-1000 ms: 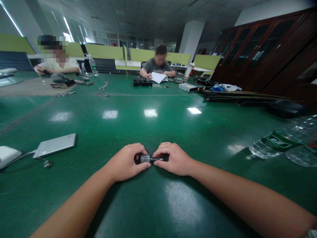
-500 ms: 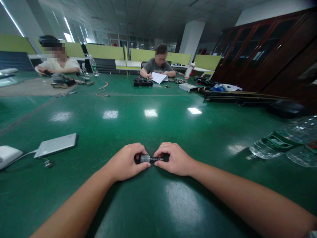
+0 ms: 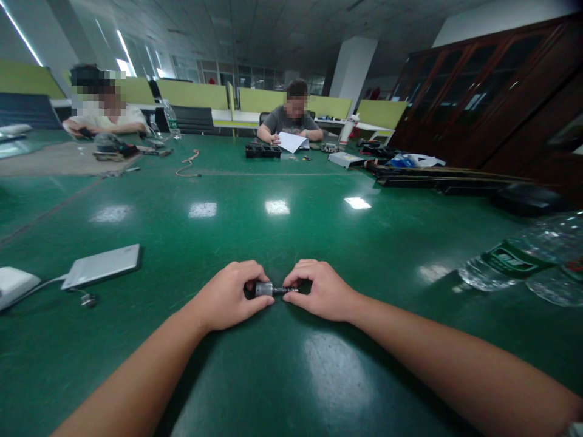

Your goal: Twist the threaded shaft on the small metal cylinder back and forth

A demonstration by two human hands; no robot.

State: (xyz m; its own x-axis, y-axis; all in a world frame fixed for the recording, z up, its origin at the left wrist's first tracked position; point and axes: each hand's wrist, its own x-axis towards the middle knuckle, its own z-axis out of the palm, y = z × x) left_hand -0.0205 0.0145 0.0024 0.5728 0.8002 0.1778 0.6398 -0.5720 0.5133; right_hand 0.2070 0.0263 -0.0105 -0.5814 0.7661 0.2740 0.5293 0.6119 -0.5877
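Observation:
Low over the green table, my left hand (image 3: 234, 295) pinches a small silver metal cylinder (image 3: 264, 289) between thumb and fingers. The cylinder's left end is dark and partly inside the curl of the hand. From its right end a thin, dark ribbed shaft (image 3: 279, 291) runs to the right, lying roughly level. My right hand (image 3: 321, 291) closes thumb and fingertips around this shaft, and its shiny tip shows past the pinch. Whether the shaft and cylinder are one piece, I cannot tell. A narrow gap separates the fingertips of both hands.
A silver slab-shaped device (image 3: 101, 267) with a cable to a white device (image 3: 16, 285) lies at left. Clear water bottles (image 3: 505, 261) lie at right. Farther back are a black tray (image 3: 263, 151), a white box (image 3: 346, 159), long dark bars (image 3: 432, 177) and two seated people.
My left hand has shifted very slightly left with the cylinder, so the gap between my fingertips is a little wider. My right hand is almost still, its grip unchanged.

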